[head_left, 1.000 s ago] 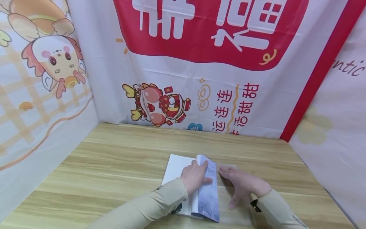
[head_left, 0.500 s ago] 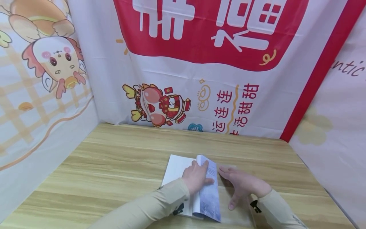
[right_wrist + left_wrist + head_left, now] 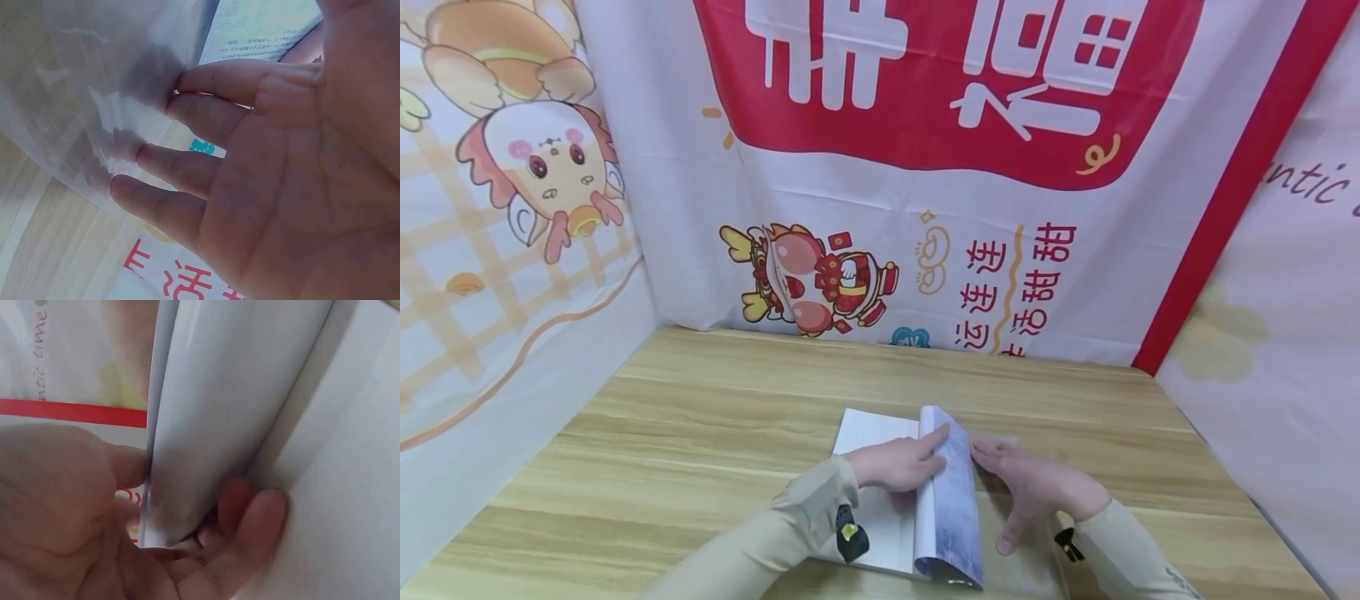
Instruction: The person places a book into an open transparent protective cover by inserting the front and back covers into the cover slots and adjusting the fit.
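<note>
The book (image 3: 883,532) lies on the wooden table (image 3: 685,450), white page facing up, beneath and beside the left hand (image 3: 897,464). The left hand holds the rolled blue-and-white cover (image 3: 957,512): lower fingers curl against its white side, while other digits cross over onto the printed face. To the right, the right hand (image 3: 1037,486) stands just beside the cover's edge, fingers nearly straight, gripping nothing; its fingertips touch the clear sheet (image 3: 75,87).
</note>
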`<action>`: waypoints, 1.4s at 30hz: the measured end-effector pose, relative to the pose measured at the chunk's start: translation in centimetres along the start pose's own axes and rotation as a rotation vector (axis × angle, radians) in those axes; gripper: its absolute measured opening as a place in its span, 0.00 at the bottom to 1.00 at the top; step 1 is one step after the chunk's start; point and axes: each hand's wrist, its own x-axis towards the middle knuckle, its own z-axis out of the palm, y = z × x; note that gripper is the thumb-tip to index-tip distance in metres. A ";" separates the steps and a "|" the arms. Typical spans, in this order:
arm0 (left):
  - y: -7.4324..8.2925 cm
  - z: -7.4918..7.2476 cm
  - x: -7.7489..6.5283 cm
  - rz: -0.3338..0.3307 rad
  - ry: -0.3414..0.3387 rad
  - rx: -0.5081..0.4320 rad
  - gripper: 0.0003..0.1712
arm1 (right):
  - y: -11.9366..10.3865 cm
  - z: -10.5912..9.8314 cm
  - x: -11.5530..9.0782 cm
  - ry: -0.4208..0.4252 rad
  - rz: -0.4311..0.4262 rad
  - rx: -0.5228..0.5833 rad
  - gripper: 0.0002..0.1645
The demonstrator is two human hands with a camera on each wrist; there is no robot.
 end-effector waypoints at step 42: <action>-1.0 1.2 -0.6 -0.124 0.195 -0.111 0.25 | -1.1 0.1 -0.4 -0.028 0.072 0.006 0.70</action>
